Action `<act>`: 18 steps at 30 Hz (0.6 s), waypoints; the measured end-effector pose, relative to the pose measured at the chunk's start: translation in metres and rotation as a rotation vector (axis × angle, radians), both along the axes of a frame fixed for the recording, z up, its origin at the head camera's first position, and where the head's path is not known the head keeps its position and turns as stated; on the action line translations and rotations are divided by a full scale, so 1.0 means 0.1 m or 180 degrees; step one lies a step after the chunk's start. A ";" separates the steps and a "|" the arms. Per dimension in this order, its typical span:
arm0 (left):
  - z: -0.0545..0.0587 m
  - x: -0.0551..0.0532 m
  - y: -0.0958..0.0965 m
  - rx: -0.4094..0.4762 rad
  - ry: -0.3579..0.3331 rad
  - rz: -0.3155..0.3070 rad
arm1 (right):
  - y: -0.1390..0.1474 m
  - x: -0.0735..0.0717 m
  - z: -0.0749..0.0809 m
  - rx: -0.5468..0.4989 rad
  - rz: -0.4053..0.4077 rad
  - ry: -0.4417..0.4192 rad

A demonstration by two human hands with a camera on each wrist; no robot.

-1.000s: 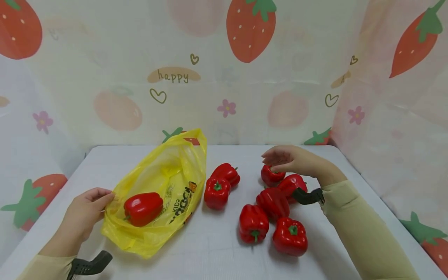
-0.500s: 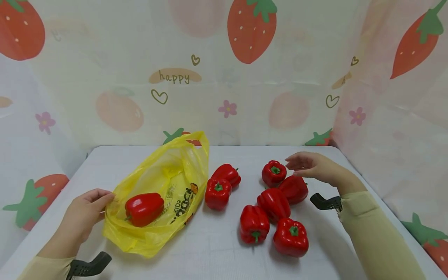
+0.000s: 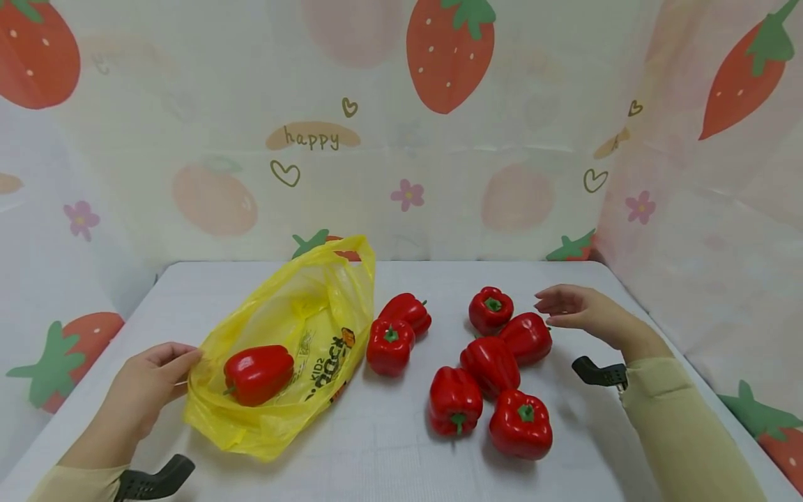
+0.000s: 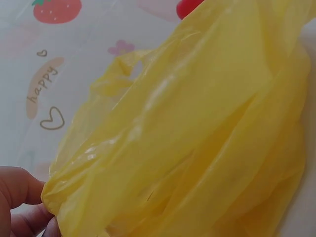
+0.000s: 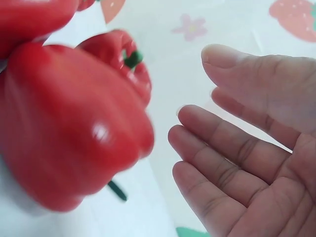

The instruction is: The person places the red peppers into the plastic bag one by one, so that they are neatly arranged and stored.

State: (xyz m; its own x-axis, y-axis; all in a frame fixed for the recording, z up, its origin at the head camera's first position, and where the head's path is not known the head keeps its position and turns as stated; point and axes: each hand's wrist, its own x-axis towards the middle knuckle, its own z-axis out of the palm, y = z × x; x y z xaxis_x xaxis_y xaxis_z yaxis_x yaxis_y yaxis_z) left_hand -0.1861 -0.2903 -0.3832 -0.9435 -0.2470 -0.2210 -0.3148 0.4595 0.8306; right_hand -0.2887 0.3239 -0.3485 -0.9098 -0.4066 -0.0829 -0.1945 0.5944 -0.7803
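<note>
A white tabletop [image 3: 364, 453] stands inside a small booth-like nook, walled on three sides by pale hanging sheets [image 3: 376, 84] printed with strawberries [image 3: 450, 63], flowers [image 3: 408, 195], hearts [image 3: 285, 173] and the word "happy" [image 3: 311, 137]; the wider room is hidden.

Downward head and close left-wrist views share the bag [image 3: 307, 331].

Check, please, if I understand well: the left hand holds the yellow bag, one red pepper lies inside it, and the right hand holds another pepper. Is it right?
Not quite: the right hand holds nothing. The right wrist view shows its fingers apart from the peppers. The left hand holds the yellow bag, and one red pepper lies inside it.
</note>
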 end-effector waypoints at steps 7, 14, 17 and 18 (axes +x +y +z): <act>0.03 0.00 0.00 -0.0017 0.0040 -0.0073 | 0.08 0.00 -0.14 -0.0131 -0.0088 -0.0108; 0.03 0.00 0.00 -0.0031 0.0007 -0.0059 | 0.09 0.01 -0.27 -0.0102 -0.0143 -0.0227; 0.02 0.00 -0.01 -0.0008 -0.0010 -0.0052 | 0.09 0.00 -0.33 -0.0120 -0.0108 -0.0253; 0.01 0.00 -0.02 -0.0008 -0.0013 -0.0051 | 0.09 -0.01 -0.34 -0.0130 -0.0103 -0.0261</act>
